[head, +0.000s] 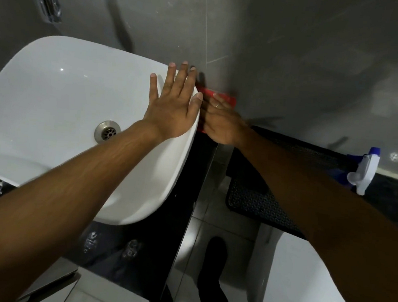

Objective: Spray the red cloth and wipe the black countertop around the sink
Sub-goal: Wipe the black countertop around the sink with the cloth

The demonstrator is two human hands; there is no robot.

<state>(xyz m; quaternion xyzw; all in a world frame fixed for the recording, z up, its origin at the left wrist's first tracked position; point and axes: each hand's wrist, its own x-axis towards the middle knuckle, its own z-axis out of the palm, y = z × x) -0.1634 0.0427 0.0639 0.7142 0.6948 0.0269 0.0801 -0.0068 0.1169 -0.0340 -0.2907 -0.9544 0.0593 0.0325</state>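
Note:
My left hand (173, 103) lies flat and spread on the right rim of the white sink basin (54, 96), holding nothing. Just right of it, my right hand (221, 121) presses down on the red cloth (226, 97) in the narrow strip of black countertop (163, 231) between the basin and the grey wall. Only the cloth's far edge and a small red corner near my wrist show; my hand hides the rest. The spray bottle (362, 174), white with a blue nozzle, stands at the right on a dark ledge, away from both hands.
A metal drain (107, 131) sits in the basin. The grey tiled wall (295, 63) rises right behind the cloth. A black perforated mat (260, 203) lies below my right arm. Pale floor tiles and a dark shoe (214, 271) show beneath.

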